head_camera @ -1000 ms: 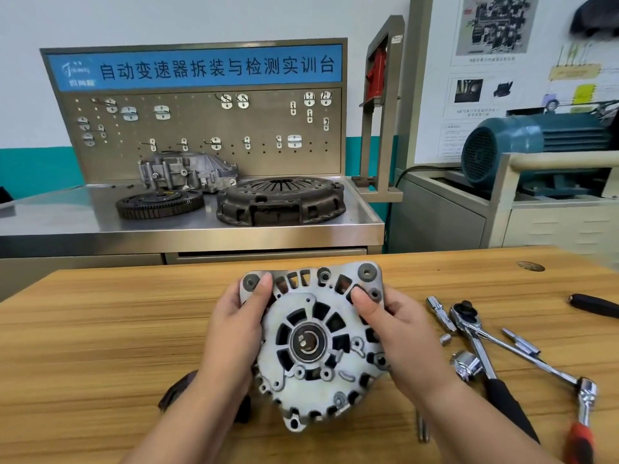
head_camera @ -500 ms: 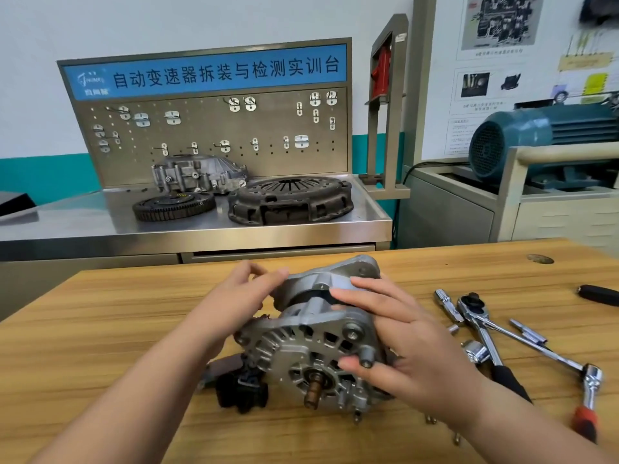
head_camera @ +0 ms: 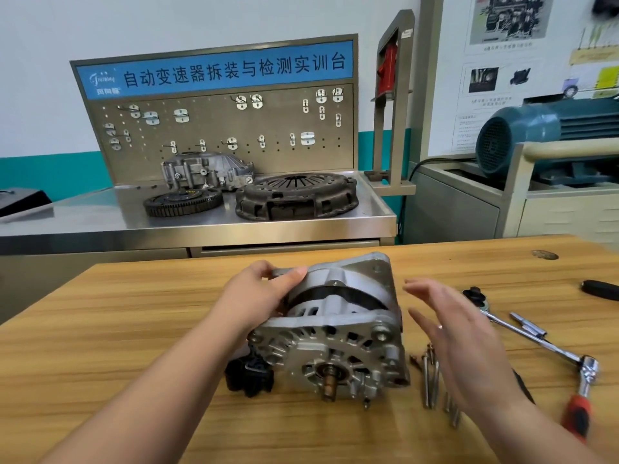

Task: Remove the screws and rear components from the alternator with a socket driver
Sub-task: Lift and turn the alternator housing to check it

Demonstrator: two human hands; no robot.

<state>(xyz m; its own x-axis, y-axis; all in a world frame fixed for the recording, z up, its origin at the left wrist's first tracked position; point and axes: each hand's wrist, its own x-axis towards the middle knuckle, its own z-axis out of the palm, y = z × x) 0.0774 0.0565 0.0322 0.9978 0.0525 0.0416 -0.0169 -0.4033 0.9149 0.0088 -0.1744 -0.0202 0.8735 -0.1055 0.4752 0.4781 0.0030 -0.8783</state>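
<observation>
Grey alternator (head_camera: 335, 329) on its side on the table (head_camera: 134, 329), shaft (head_camera: 330, 385) toward camera, loose screws (head_camera: 430, 376) beside it

An automotive training workshop: tool pegboard (head_camera: 221, 128), clutch parts (head_camera: 296, 195), electric motor (head_camera: 536, 135).

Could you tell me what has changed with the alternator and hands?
The alternator was flipped, shaft end toward the camera, and set on the table. The right hand let go and is open; the left hand still grips it. The wrenches stayed put.

Head view, down over wooden table (head_camera: 100, 329)
</observation>
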